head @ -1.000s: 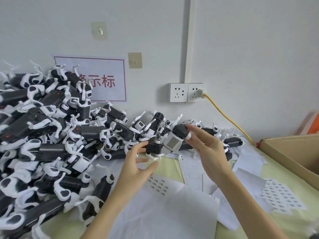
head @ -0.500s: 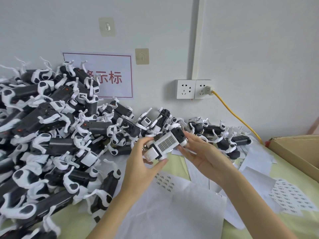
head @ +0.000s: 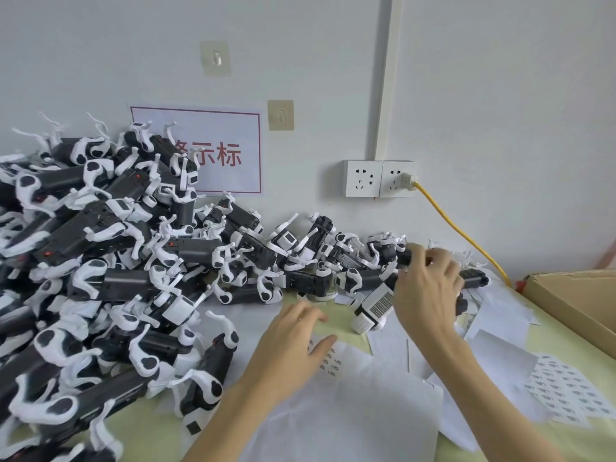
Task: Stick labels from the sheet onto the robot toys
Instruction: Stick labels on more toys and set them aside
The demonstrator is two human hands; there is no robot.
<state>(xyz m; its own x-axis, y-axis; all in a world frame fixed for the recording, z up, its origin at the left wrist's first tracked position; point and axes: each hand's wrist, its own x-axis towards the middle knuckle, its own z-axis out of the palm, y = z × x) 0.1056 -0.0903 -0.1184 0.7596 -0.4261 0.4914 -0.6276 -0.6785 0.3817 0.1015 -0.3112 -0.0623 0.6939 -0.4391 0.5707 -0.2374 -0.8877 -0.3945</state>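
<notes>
A white robot toy with a grey grille (head: 376,306) hangs tilted just above the table, right of centre. My right hand (head: 428,295) grips its upper black end, fingers curled over it. My left hand (head: 293,341) hovers over the corner of a label sheet (head: 330,360), fingers loosely bent, the thumb lying across the printed labels and nothing visibly held. A large pile of black-and-white robot toys (head: 133,278) fills the left side and runs along the wall to behind my right hand.
A second label sheet (head: 566,395) lies at the right, among loose white backing papers (head: 350,421). An open cardboard box (head: 573,301) stands at the far right. A yellow cable (head: 460,235) runs from the wall socket (head: 380,178) down behind the box.
My left hand let go of the white toy and dropped onto the label sheet. My right hand carried the toy to the right and lower, now holding it alone.
</notes>
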